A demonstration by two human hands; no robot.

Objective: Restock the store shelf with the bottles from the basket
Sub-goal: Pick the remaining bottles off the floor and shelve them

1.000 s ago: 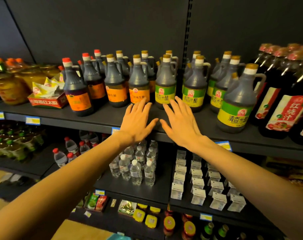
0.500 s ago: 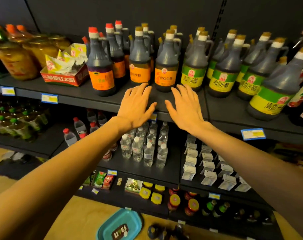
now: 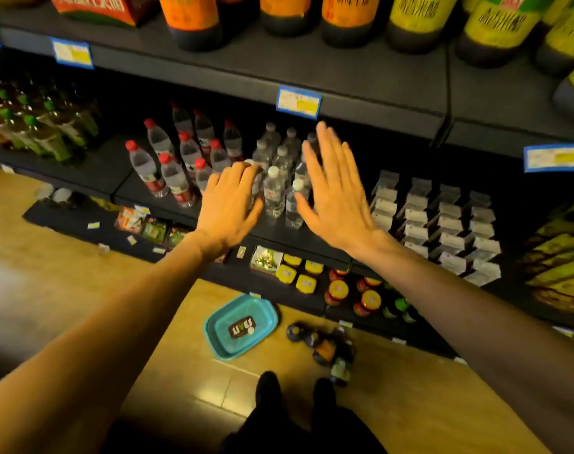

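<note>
Both my left hand (image 3: 228, 204) and right hand (image 3: 333, 194) are spread flat and hold nothing above the teal basket (image 3: 241, 327), which sits on the floor with dark bottles (image 3: 328, 350) lying just right of it, so a careless step could kick them rolling.

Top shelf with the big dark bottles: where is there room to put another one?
The dark top shelf shows a bare strip along its front edge, between the big dark orange-labelled bottles and the blue price tag. Behind that strip, bottles stand tightly packed.
</note>
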